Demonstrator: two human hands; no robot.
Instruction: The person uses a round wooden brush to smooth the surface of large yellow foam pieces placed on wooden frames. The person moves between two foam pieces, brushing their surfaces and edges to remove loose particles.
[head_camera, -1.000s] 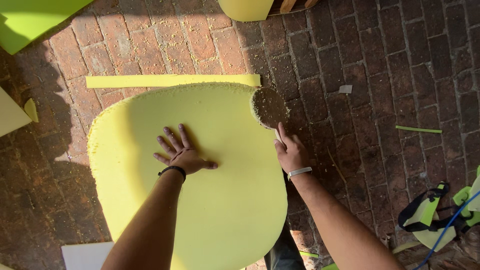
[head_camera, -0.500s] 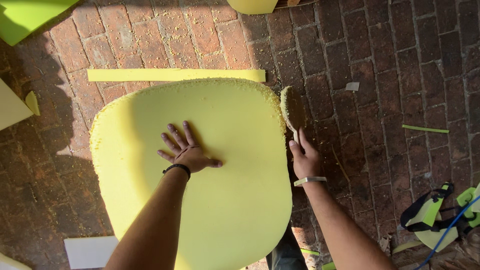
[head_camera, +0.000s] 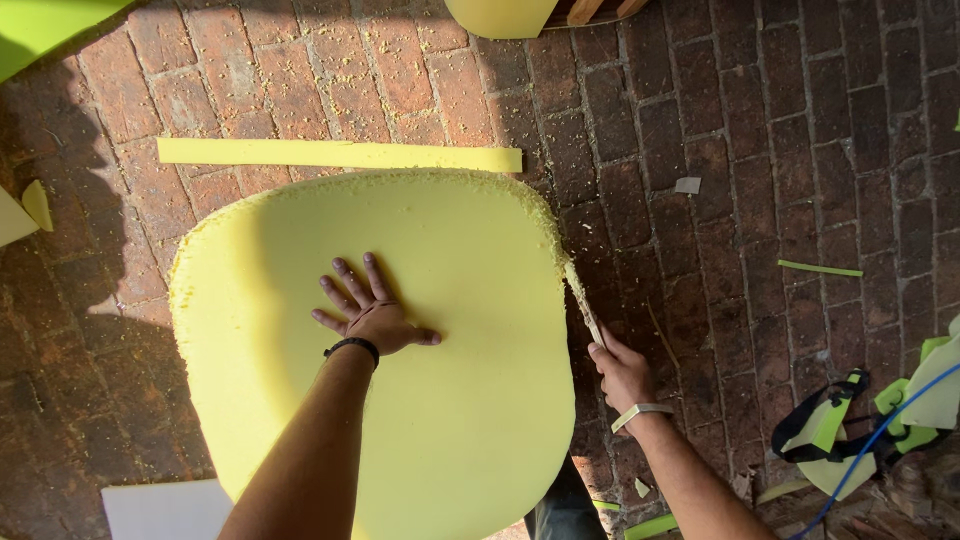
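A large rounded yellow foam pad (head_camera: 450, 420) lies on the brick floor. My left hand (head_camera: 370, 315) rests flat on its middle with fingers spread; a black band circles that wrist. At the pad's right edge, my right hand (head_camera: 622, 370) grips a thin flat tool (head_camera: 582, 300). The tool is seen edge-on and lies against the rough, crumbly rim of the foam. A pale band sits on my right wrist.
A long yellow foam strip (head_camera: 340, 153) lies just beyond the pad. More foam (head_camera: 500, 15) sits at the top and a white sheet (head_camera: 165, 508) at bottom left. A black-and-green strapped object (head_camera: 830, 430), a blue cable (head_camera: 880, 440) and foam scraps lie at right.
My right hand has slid toward me along the pad's right edge, and the tool has turned from showing its broad face to edge-on. My left hand stays pressed on the foam.
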